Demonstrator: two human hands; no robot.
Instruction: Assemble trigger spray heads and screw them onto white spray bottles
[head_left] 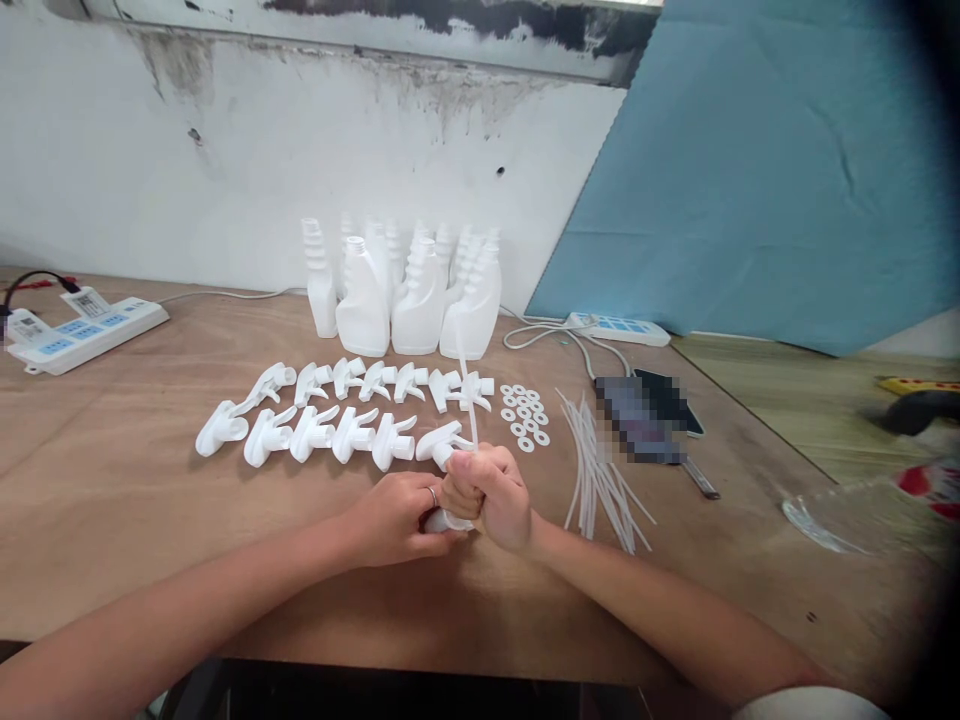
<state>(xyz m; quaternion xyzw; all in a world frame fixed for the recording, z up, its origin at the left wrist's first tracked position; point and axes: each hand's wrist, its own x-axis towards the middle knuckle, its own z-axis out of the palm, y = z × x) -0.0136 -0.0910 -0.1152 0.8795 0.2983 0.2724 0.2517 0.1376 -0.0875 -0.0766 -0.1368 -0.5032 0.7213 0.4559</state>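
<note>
My left hand (397, 518) is closed around a white trigger spray head (450, 521) just above the wooden table. My right hand (498, 495) is a fist against it, gripping a thin white tube (468, 400) that sticks up toward the bottles. The tube's lower end is hidden by my fingers. Beyond my hands lie two rows of white spray heads (311, 434). A cluster of flat white washers (541, 438) lies to their right. Nearer my right forearm is a loose pile of thin white tubes (589, 478).
Several white plastic bottles (416, 325) stand by the wall. A power strip (90, 335) is at far left, another (619, 328) behind right. On the right are dark, partly blurred objects (637, 415), a metal-ended tool (699, 478) and a clear bottle (847, 515) on its side.
</note>
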